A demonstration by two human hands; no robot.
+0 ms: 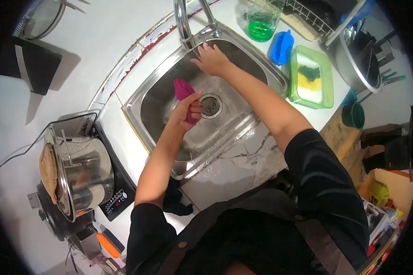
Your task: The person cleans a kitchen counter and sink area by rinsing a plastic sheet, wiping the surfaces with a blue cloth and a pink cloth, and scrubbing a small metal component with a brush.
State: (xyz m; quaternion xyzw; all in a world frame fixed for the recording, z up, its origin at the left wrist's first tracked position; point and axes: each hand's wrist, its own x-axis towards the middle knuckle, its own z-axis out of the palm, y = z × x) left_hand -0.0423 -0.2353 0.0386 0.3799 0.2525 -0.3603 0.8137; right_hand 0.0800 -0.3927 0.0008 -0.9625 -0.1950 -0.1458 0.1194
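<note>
My left hand [191, 110] is closed around a magenta cloth [183, 90], held over the stainless steel sink [234, 99] just left of its drain [210, 106]. Part of the cloth sticks out above my fist and part shows below it. Under the spout of the chrome faucet [188, 41], near the sink's back wall, is my right hand [211, 59]. Its fingers are spread and it holds nothing that I can see. A thin stream of water seems to run by its fingers.
Right of the sink stand a green plastic tub [329, 82] with a sponge, a blue plastic item [282, 48] and a container of green liquid [260, 31]. On the left, a lidded steel pot [89, 172] sits on a black cooktop [115, 202]. A metal basin [347, 62] holds utensils.
</note>
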